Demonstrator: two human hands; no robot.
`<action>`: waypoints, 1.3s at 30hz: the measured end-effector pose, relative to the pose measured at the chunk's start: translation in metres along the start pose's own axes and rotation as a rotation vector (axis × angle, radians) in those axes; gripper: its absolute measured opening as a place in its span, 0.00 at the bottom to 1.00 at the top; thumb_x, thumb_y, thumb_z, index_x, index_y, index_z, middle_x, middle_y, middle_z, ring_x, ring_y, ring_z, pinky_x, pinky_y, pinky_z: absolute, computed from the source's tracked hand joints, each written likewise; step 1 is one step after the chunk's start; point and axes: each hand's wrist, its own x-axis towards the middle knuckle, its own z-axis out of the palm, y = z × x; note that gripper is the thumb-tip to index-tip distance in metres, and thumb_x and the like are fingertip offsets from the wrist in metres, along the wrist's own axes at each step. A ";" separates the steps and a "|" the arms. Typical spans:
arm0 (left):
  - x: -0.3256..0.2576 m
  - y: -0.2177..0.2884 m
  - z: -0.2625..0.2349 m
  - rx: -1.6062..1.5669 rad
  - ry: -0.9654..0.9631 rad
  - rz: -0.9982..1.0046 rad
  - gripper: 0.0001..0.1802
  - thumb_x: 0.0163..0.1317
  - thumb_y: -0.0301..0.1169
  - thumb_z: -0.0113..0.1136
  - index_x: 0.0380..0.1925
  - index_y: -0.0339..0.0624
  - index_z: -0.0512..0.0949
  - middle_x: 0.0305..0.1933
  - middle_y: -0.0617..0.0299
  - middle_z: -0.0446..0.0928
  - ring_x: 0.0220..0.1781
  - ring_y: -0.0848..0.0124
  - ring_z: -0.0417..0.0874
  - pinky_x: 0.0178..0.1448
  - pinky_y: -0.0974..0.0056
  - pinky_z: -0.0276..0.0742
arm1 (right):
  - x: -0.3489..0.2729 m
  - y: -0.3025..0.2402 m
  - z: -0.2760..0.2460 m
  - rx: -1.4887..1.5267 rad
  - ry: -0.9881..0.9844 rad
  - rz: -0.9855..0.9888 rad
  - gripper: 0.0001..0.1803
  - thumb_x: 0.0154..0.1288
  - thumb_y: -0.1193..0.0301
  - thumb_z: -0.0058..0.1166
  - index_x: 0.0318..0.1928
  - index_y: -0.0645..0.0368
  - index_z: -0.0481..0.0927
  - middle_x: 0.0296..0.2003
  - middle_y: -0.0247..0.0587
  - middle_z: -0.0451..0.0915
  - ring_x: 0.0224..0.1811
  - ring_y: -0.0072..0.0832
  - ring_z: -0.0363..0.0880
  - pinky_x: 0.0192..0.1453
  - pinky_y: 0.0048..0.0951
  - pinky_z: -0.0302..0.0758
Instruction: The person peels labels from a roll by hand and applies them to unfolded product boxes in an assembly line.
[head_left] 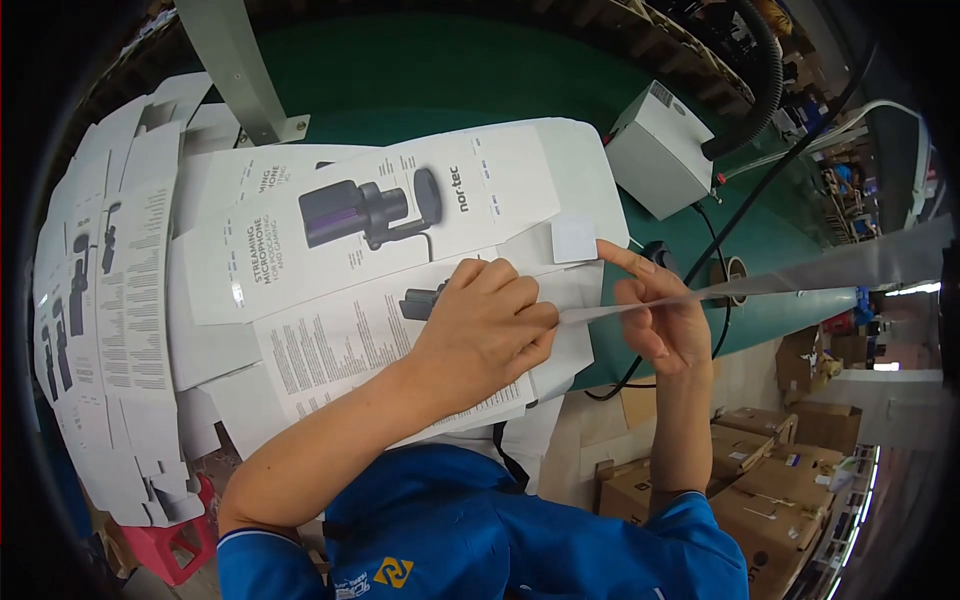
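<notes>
Mount: worn on the head, the left one of a side-by-side pair.
Facing: steeply down onto the left hand (487, 325) and right hand (655, 312), forearms entering from the lower edge.
Nearness: close, the hands near mid-frame.
Beyond the grip: flat printed cartons (350, 215) and green table (480, 75).
Lens: fisheye, black rim, bent edges.
Shared view: none, one picture only.

Bright, even light, perhaps from overhead; soft shadows, sharp centre, strong fisheye bending (black vignette at the rim).
</notes>
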 end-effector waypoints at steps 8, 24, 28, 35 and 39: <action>0.000 0.002 -0.004 -0.029 -0.043 -0.055 0.07 0.50 0.29 0.69 0.27 0.46 0.78 0.45 0.61 0.69 0.56 0.61 0.69 0.63 0.53 0.60 | 0.009 -0.010 0.003 -0.127 -0.019 0.084 0.26 0.78 0.66 0.40 0.66 0.73 0.69 0.15 0.33 0.70 0.08 0.16 0.62 0.09 0.17 0.58; 0.000 0.001 0.000 0.061 -0.247 -0.179 0.07 0.62 0.34 0.63 0.35 0.46 0.79 0.77 0.55 0.58 0.82 0.53 0.47 0.83 0.42 0.34 | 0.019 0.009 0.000 -0.686 0.293 -0.131 0.26 0.75 0.67 0.52 0.66 0.72 0.68 0.20 0.37 0.78 0.12 0.19 0.72 0.15 0.17 0.66; 0.002 0.004 -0.004 0.084 -0.281 -0.186 0.07 0.63 0.35 0.61 0.36 0.45 0.78 0.78 0.54 0.58 0.82 0.53 0.46 0.83 0.42 0.34 | 0.011 0.026 0.004 -1.073 0.507 -0.515 0.26 0.75 0.66 0.53 0.68 0.64 0.68 0.27 0.36 0.80 0.27 0.15 0.74 0.31 0.19 0.71; 0.002 -0.001 0.003 0.100 -0.211 -0.166 0.08 0.66 0.36 0.59 0.35 0.43 0.77 0.73 0.46 0.64 0.81 0.48 0.49 0.82 0.40 0.35 | 0.023 0.050 -0.001 -1.826 0.041 -0.575 0.30 0.78 0.65 0.40 0.75 0.60 0.57 0.76 0.47 0.56 0.81 0.49 0.44 0.82 0.48 0.40; 0.001 0.001 0.001 0.092 -0.217 -0.199 0.09 0.67 0.35 0.58 0.36 0.41 0.82 0.72 0.58 0.69 0.82 0.56 0.50 0.83 0.42 0.34 | 0.016 0.056 -0.005 -1.924 0.045 -0.551 0.34 0.74 0.63 0.46 0.77 0.55 0.55 0.77 0.45 0.55 0.81 0.46 0.46 0.81 0.53 0.38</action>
